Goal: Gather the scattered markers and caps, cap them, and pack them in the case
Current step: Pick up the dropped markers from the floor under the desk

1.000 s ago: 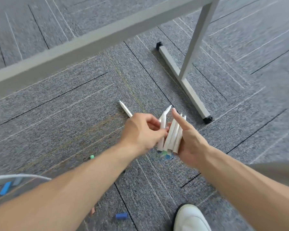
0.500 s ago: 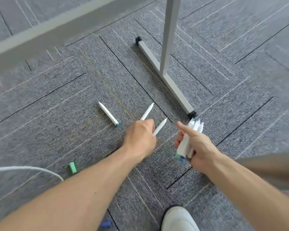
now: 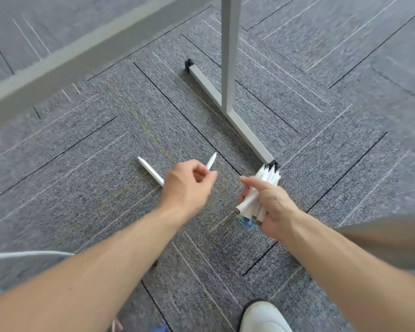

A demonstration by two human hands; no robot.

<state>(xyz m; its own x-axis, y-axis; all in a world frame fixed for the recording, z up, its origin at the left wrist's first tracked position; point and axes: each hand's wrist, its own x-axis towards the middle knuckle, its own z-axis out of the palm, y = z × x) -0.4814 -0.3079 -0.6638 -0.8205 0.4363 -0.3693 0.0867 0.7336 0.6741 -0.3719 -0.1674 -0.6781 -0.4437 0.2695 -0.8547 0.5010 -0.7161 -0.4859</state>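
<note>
My right hand [image 3: 272,206] grips a bundle of several white uncapped markers [image 3: 261,188], tips pointing away from me, coloured ends toward me. My left hand [image 3: 187,185] is just left of it, fingers curled, pinching one white marker [image 3: 211,161] whose tip sticks out beyond the fingers. Another white marker [image 3: 150,171] lies on the grey carpet, its near end hidden behind my left hand. No case is in view.
A grey table leg [image 3: 229,53] rises from a floor bar [image 3: 240,123] ending beside the bundle. The table edge [image 3: 65,61] crosses the top left. A white cable [image 3: 29,254], a blue cap [image 3: 159,329] and my white shoe [image 3: 264,317] are near the bottom.
My left hand left the bundle, went down to the markers on the carpet and now pinches one. The right hand kept the bundle and drifted slightly right. The view shifted.
</note>
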